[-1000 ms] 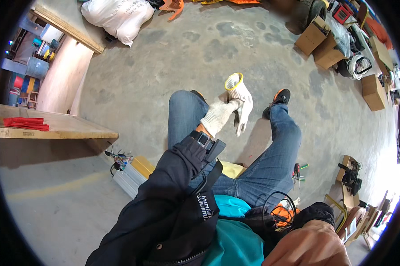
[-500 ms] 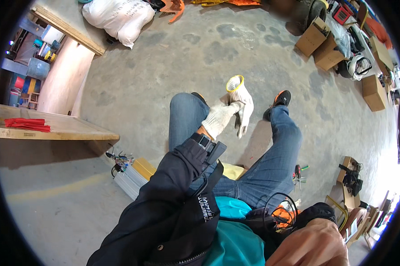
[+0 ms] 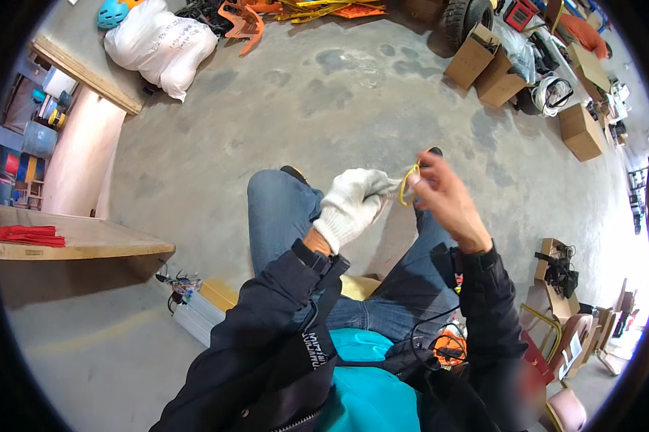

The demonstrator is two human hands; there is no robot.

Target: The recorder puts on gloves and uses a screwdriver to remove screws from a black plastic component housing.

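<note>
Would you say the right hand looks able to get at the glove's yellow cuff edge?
Likely yes: the right hand is beside the yellow cuff edge, with nothing visible between them.

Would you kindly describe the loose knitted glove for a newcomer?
Find the jeans, then the gloved left hand and bare right hand above them. Between those hands is the loose glove, whose yellow cuff rim sets it apart from the worn glove.

Matt, ribbed knit cloth is being shown by the white glove (image 3: 347, 214) at the frame's centre, and denim by the jeans (image 3: 275, 223) just below. Creased, plastic-looking film is being displayed by the upper-left sack (image 3: 162, 47), matt cardboard by the upper-right box (image 3: 581, 134).
</note>
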